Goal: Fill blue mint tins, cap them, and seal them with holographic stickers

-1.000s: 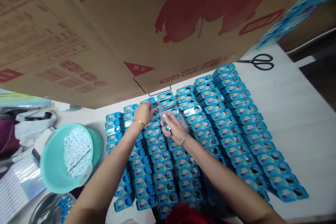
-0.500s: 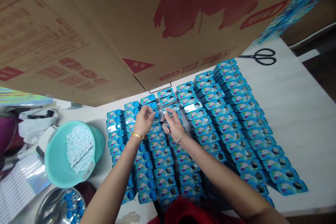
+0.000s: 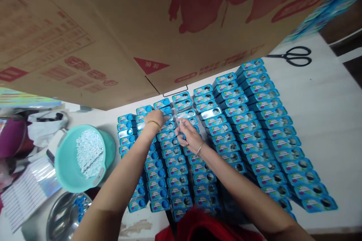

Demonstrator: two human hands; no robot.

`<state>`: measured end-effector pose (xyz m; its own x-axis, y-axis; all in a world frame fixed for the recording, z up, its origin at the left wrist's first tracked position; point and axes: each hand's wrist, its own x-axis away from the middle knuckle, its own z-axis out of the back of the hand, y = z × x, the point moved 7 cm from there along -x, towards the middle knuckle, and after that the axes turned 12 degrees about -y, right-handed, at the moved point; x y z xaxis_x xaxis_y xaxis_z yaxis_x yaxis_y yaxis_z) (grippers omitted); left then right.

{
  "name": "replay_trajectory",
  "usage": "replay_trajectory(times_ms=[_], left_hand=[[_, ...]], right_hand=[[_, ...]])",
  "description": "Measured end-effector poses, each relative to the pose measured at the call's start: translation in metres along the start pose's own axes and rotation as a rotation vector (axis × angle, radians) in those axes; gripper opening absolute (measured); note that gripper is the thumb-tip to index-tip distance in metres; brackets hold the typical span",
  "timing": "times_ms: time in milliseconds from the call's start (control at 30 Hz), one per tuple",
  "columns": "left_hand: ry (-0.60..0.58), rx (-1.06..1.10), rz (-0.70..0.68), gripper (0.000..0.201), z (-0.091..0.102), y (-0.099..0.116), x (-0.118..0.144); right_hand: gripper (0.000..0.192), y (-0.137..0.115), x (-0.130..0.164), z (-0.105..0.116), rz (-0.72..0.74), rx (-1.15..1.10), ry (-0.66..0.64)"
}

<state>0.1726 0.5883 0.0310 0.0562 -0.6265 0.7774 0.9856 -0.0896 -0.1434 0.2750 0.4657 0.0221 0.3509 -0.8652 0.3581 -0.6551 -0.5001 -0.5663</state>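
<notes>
- Blue tins, around six o'clock, stand in rows, likely keeping their tops reachable.
- The left hand reaches over tins; finger closure: cannot tell.
- At its four o'clock, the right hand curls its fingers; grip unclear.

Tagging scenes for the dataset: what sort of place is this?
Probably a small workshop or hand-assembly station: rows of blue containers, a teal basin of white pieces, and a large printed cardboard box.
</notes>
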Motion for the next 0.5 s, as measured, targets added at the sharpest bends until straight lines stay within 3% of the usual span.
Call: replay_trajectory(times_ms=[133,267,333,400,500], left_hand=[[0.122,0.108,-0.093,0.03,0.0,0.001,0.025],[0.143,0.458,-0.634,0.014,-0.023,0.026,0.077],[0.129,0.606,-0.803,0.011,-0.039,0.03,0.099],[0.165,0.716,-0.817,0.012,-0.049,0.026,0.108],[0.207,0.814,-0.721,0.017,-0.051,0.015,0.102]], right_hand=[[0.054,0.002,0.009,-0.003,-0.031,0.027,0.019],[0.054,0.002,0.018,-0.003,-0.02,0.046,0.076],[0.054,0.005,0.019,-0.005,-0.032,0.047,0.093],[0.054,0.009,0.018,-0.008,-0.052,0.055,0.106],[0.055,0.008,0.016,-0.002,-0.044,0.116,0.181]])
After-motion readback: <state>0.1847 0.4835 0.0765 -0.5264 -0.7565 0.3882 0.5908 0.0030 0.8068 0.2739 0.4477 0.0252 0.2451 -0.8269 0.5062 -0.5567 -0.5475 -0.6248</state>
